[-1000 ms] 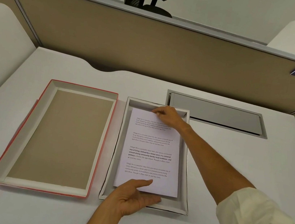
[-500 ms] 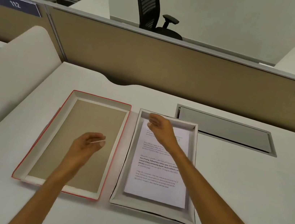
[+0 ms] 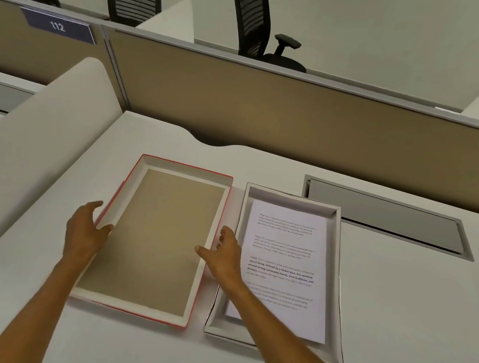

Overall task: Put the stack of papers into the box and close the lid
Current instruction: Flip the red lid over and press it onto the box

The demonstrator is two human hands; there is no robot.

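The stack of printed papers point(image 3: 287, 249) lies flat inside the shallow white box point(image 3: 337, 287) on the right of the desk. Left of it, the red-edged lid point(image 3: 163, 232) lies upside down, showing its brown cardboard inside. My left hand point(image 3: 87, 229) is at the lid's left wall, thumb hooked over the rim and fingers outside it. At the lid's right wall is my right hand point(image 3: 226, 256), its thumb inside the lid and its fingers spread in the gap between lid and box. The lid still rests on the desk.
The white desk point(image 3: 398, 311) has a grey cable hatch point(image 3: 380, 219) behind the box. A tan partition point(image 3: 273, 109) runs along the back, and a curved white divider point(image 3: 35, 158) rises at the left. Black office chairs stand beyond the partition.
Both hands left the papers and the box. The left hand moved to the lid's left side, the right hand to its right side. The view tilted up and shifted left.
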